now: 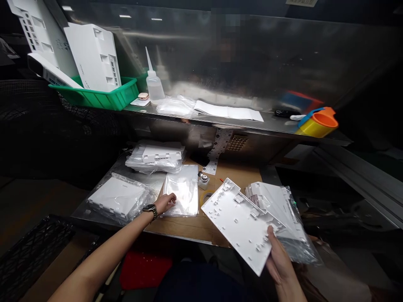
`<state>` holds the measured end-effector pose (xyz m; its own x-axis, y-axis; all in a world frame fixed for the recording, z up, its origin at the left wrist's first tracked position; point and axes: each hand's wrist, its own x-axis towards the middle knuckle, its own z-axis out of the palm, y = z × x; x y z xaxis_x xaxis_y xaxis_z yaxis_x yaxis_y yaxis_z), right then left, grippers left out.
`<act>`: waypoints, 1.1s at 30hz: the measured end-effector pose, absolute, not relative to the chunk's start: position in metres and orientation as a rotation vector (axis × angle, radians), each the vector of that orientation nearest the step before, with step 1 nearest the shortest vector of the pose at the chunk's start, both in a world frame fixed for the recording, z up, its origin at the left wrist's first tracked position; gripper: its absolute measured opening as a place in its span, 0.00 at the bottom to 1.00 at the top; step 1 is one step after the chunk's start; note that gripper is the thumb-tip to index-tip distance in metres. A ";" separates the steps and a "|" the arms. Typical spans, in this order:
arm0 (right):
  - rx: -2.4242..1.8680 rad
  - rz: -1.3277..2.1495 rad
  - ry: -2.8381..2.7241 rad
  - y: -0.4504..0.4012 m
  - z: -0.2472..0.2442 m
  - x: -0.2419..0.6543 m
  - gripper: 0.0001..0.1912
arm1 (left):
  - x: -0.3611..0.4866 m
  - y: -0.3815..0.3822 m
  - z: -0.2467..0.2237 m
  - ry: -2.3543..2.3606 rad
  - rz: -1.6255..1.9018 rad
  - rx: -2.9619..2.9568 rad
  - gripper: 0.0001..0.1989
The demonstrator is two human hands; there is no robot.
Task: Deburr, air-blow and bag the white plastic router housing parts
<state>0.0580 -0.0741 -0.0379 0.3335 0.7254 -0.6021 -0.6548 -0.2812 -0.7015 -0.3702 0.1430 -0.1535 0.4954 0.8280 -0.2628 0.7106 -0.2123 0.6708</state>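
In my right hand [278, 256] is a white plastic housing panel [239, 222]. Its inner face, with small clips and ribs, is turned up, and it is held tilted by its lower right edge. My left hand [166, 203], with a watch [150, 212] on the wrist, is over the left part of a stack of clear plastic bags [187, 188]. Its fingers are curled together; whether they pinch a bag cannot be made out. Behind the panel, to the right, lie more white panels [267, 195] in clear plastic.
Bagged white panels [115, 195] lie left, with another pile [157, 157] behind. A roll of tape [206, 197] and a small dispenser jar [203, 180] sit mid-table. The shelf holds a green bin [100, 98], a squeeze bottle [155, 88], folded paper [228, 111] and tape rolls [319, 123].
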 end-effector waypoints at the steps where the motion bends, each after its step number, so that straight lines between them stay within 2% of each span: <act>1: -1.283 1.342 -0.069 -0.074 -0.038 0.057 0.39 | -0.369 0.140 -0.154 1.249 0.180 1.991 0.15; 5: -1.296 1.361 -0.058 -0.074 -0.038 0.055 0.37 | -0.367 0.123 -0.155 1.234 0.170 2.024 0.16; 10: -1.294 1.365 -0.093 -0.074 -0.037 0.056 0.37 | -0.368 0.107 -0.163 1.304 0.218 1.970 0.12; 17: -1.293 1.389 -0.057 -0.069 -0.037 0.060 0.38 | -0.375 0.124 -0.165 1.435 0.390 1.683 0.13; 29: -1.281 1.387 -0.073 -0.067 -0.054 0.064 0.41 | -0.367 0.169 -0.133 1.248 0.539 1.053 0.15; 33: -1.229 1.530 -0.079 -0.065 -0.055 0.064 0.42 | -0.357 0.168 -0.117 1.162 0.623 1.020 0.14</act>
